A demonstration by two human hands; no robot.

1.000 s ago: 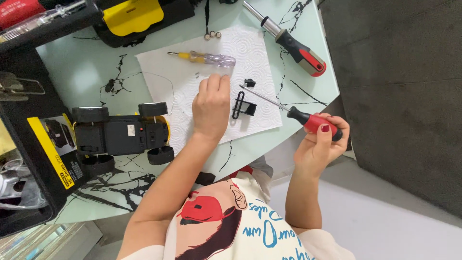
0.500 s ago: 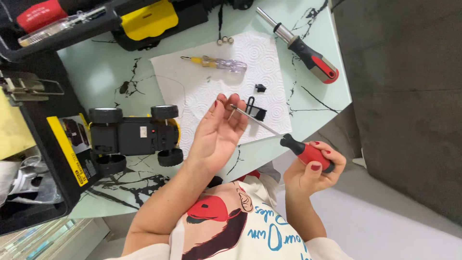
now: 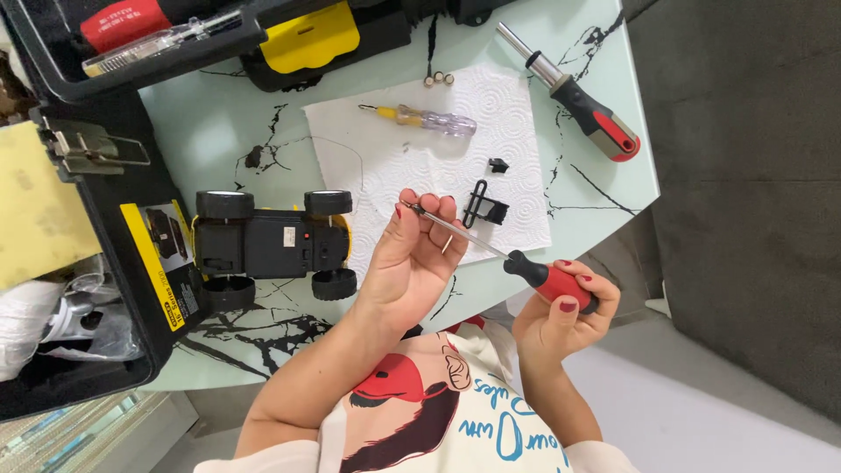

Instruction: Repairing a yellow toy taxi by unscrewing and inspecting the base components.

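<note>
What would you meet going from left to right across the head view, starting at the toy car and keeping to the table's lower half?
Toy car → left hand → small black bracket → right hand gripping the red-handled screwdriver.

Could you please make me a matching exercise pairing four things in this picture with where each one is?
Things:
1. Red-handled screwdriver
2. Clear-handled screwdriver
3. Toy car
4. Black clip

Places:
A. Upside down on the table, left of the paper towel
B. Lying across the top of the towel
C. On the towel, just right of the left hand
D. Handle in the right hand, tip at the left hand's fingers

Pairs: 1-D, 2-B, 3-A, 4-C
</note>
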